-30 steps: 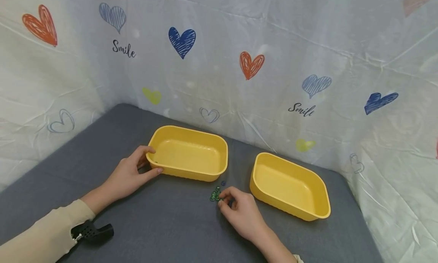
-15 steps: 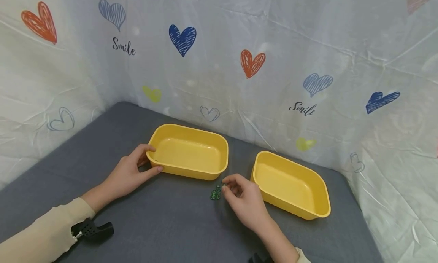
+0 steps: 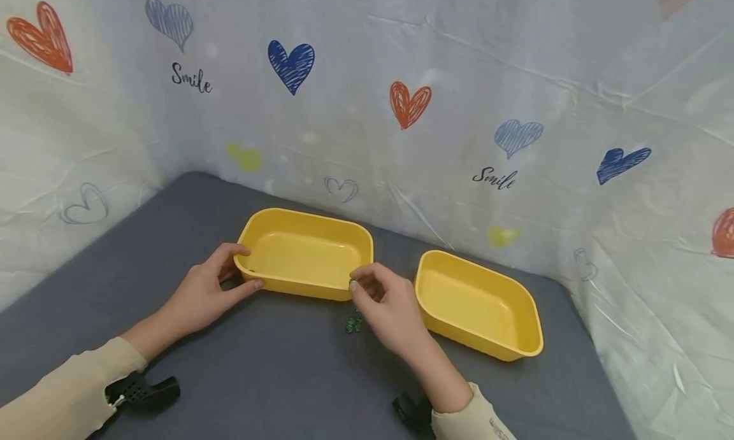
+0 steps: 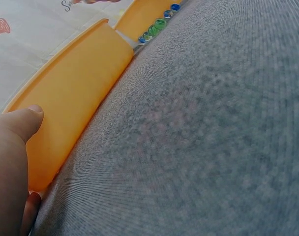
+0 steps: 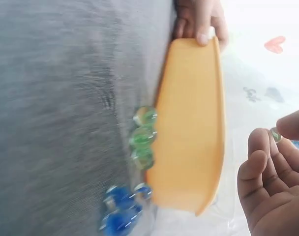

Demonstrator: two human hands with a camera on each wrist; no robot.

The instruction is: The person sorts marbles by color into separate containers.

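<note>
My left hand (image 3: 206,290) holds the left yellow bin (image 3: 309,288) at its left end, thumb on the front wall and fingers over the rim. A clear marble with green in it (image 5: 276,135) is pinched between thumb and fingertips of my right hand (image 3: 392,306), beside that bin's right front corner. On the cloth below lie several green marbles (image 5: 143,136), with blue marbles (image 5: 121,209) next to them; my right hand hides some in the head view. A tiny dark spot shows inside the left bin near its left end.
A second yellow bin (image 3: 470,337) stands to the right, just beyond my right hand. Grey cloth (image 3: 275,370) covers the table. Behind it hangs a white curtain (image 3: 344,141) printed with hearts. Dark wrist devices sit below both forearms.
My right hand has picked a marble from the group and moved up and left to the left bin's corner. The left hand keeps its hold. The head view has shifted slightly.
</note>
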